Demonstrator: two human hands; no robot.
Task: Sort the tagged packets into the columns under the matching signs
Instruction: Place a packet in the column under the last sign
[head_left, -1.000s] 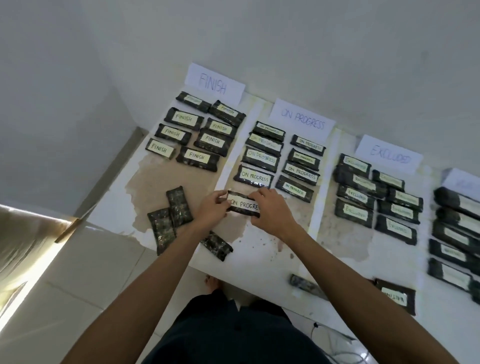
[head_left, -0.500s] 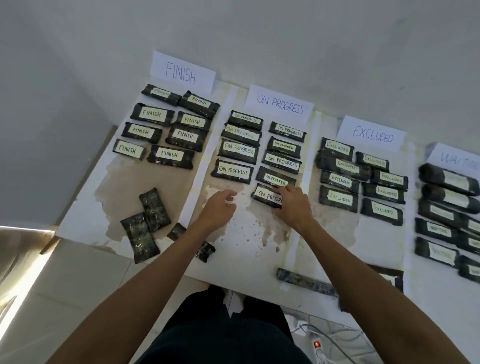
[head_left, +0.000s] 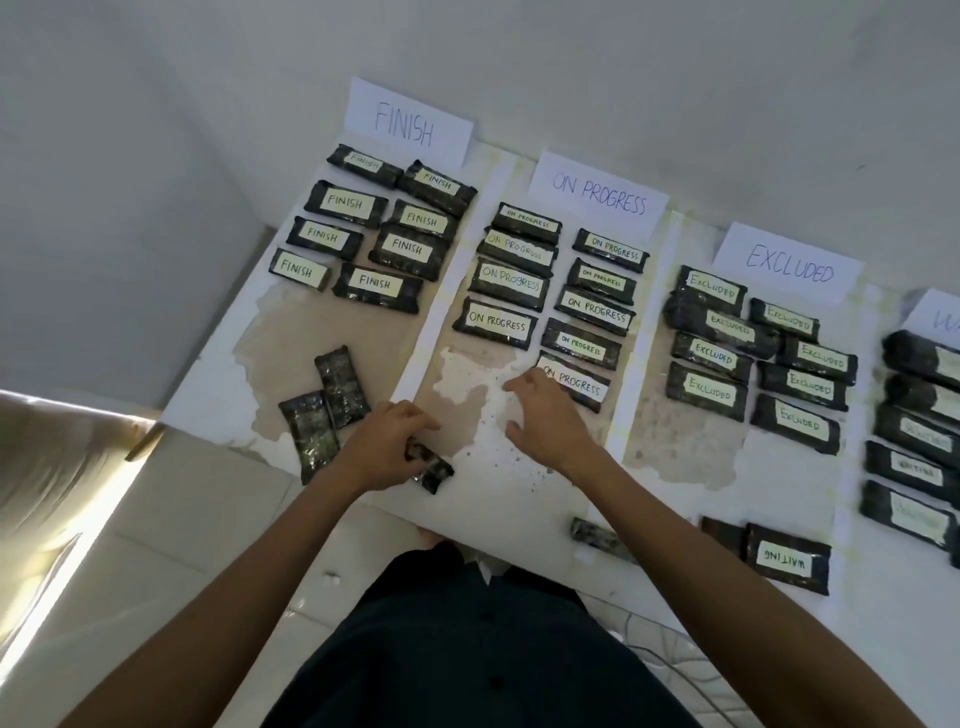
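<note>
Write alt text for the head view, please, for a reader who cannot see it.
A person's left hand grips a dark packet; the open right hand is at the nearest ON PROGRESS packet. Tagged packets lie in columns under paper signs.

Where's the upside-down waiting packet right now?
In the head view, the waiting packet lies on the right, at the table's near edge, nearer the person than the excluded packets.

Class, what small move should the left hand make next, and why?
Probably turn over the packet that the left hand grips: no tag shows on it, so its column cannot yet be told.
</note>
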